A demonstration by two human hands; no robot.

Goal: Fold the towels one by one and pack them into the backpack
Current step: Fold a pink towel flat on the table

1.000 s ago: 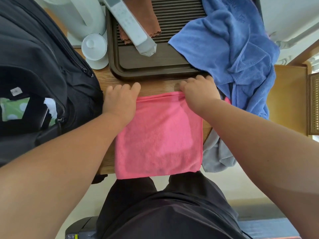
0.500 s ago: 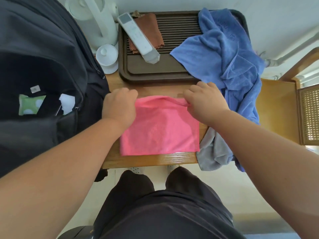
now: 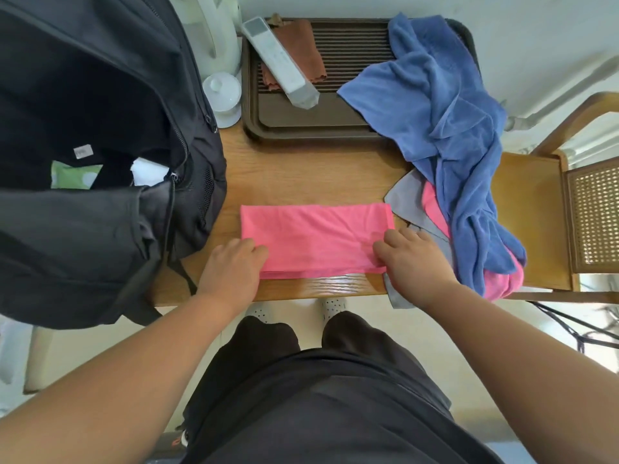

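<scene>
Pink towel (image 3: 316,237) folded into a wide flat band, lying on the wooden table (image 3: 301,175) close to its near edge, between the backpack (image 3: 100,128) at left and a heap of loose towels at right. Left hand (image 3: 231,269) palm-down at the near-left corner of the band, fingers curled onto the cloth, forearm reaching in from the near left. Right hand (image 3: 413,259) palm-down at the near-right corner, fingertips bent and pressing on the fabric, forearm slanting in from the near right. Cannot tell whether either hand pinches the cloth or only presses it flat. Backpack black, unzipped and gaping, with a green dotted item and something white visible inside. In the right heap: blue towel (image 3: 445,105) draped from the brown tray (image 3: 301,125) down over the table's right edge, grey towel (image 3: 407,195) and a second pink one (image 3: 432,205) beneath it. White remote (image 3: 279,61) lying aslant on the tray's far-left part.
</scene>
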